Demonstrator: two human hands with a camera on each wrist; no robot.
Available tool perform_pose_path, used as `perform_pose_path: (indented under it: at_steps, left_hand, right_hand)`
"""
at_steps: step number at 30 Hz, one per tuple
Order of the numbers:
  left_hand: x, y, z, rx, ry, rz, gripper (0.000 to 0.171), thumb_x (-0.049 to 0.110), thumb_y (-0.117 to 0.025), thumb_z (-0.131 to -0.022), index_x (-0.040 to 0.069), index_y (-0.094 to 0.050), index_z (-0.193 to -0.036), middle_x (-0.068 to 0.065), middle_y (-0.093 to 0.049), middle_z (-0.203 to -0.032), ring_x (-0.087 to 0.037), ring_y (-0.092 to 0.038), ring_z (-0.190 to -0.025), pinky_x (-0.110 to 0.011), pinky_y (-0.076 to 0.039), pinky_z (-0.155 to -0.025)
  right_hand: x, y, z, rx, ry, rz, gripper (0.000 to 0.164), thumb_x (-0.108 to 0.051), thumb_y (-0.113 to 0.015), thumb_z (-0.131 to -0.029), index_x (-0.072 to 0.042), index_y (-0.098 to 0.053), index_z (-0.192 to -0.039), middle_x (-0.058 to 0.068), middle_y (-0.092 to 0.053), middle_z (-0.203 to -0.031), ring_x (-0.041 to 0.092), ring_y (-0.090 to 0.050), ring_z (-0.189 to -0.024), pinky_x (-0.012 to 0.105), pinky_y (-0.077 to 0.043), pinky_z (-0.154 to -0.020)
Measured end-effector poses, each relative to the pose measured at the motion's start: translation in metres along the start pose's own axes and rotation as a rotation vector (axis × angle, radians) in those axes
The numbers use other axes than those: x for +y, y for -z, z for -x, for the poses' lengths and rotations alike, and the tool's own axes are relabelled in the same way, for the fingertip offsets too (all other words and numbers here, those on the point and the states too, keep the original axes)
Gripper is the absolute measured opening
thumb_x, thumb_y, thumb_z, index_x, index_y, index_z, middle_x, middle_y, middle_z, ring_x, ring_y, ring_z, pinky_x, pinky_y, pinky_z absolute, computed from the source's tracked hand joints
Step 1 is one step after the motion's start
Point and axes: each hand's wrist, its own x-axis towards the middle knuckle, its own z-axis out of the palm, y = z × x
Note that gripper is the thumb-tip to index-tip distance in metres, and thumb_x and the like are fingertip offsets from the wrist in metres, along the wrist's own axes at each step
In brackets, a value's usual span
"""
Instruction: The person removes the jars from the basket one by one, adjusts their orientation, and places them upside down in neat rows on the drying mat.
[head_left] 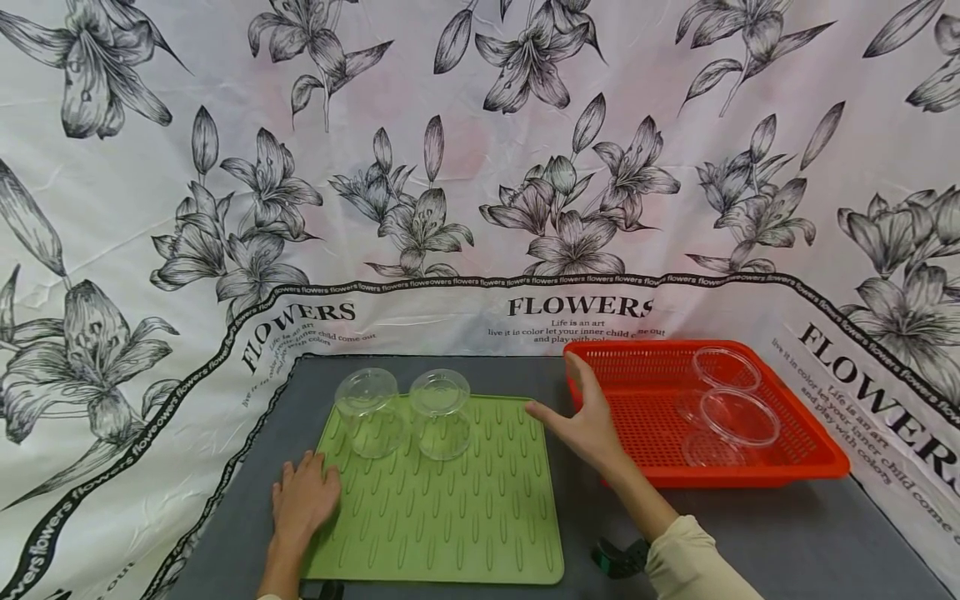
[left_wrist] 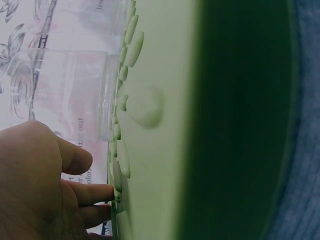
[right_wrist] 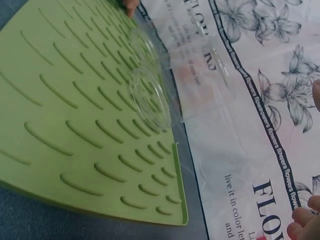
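Observation:
Two clear plastic cups, a left one and a right one, stand side by side at the back left of a green ridged mat. My left hand rests at the mat's left edge with relaxed fingers; in the left wrist view its fingertips touch the edge, near a cup. Between the mat and the red basket my right hand is raised, thumb spread from the fingers, holding nothing. The right wrist view shows the cups beyond the mat, with only some fingertips at its right border.
A red perforated plastic basket sits at the right, with clear cups inside. The grey table runs beneath everything. A floral printed sheet hangs behind and along the sides. A black-and-green device is by my right sleeve.

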Motion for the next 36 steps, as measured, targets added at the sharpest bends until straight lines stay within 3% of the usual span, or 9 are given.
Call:
perform_pose_path:
  at_steps: [9,19,30,36]
  left_hand:
    - [0.001,-0.001,-0.001,-0.008,-0.001,0.006,0.059,0.029,-0.03,-0.108,-0.008,-0.033,-0.154,-0.033,-0.019,-0.164,-0.061,-0.004,-0.15,-0.078,-0.006,-0.118]
    - [0.003,-0.001,-0.001,0.002,0.005,0.015,0.059,0.027,-0.03,-0.107,-0.009,-0.034,-0.153,-0.033,-0.02,-0.163,-0.061,-0.004,-0.15,-0.078,-0.006,-0.118]
    - [0.003,-0.001,-0.005,-0.039,0.037,-0.009,0.061,0.029,-0.028,-0.106,-0.009,-0.034,-0.154,-0.033,-0.019,-0.164,-0.061,-0.003,-0.149,-0.078,-0.006,-0.118]
    - [0.001,0.001,-0.005,-0.049,0.039,-0.014,0.062,0.029,-0.027,-0.106,-0.009,-0.033,-0.154,-0.033,-0.018,-0.164,-0.061,-0.002,-0.15,-0.078,-0.005,-0.118]
  right_hand:
    - [0.004,0.017,0.006,0.058,-0.014,0.029,0.102,-0.038,-0.085,-0.083,-0.017,-0.025,-0.162,0.012,-0.031,-0.166,0.035,-0.029,-0.154,0.065,-0.03,-0.119]
    - [0.01,0.037,0.014,0.113,-0.058,0.019,0.099,-0.035,-0.084,-0.084,-0.019,-0.026,-0.162,0.012,-0.03,-0.166,0.035,-0.028,-0.154,0.066,-0.026,-0.12]
    - [0.016,0.064,0.021,0.226,-0.014,0.185,0.101,-0.038,-0.086,-0.081,-0.023,-0.028,-0.162,0.013,-0.033,-0.164,0.041,-0.032,-0.15,0.075,-0.029,-0.112]
    - [0.02,0.078,0.024,0.259,-0.022,0.212,0.1,-0.037,-0.086,-0.081,-0.021,-0.029,-0.162,0.016,-0.034,-0.164,0.043,-0.031,-0.149,0.076,-0.027,-0.113]
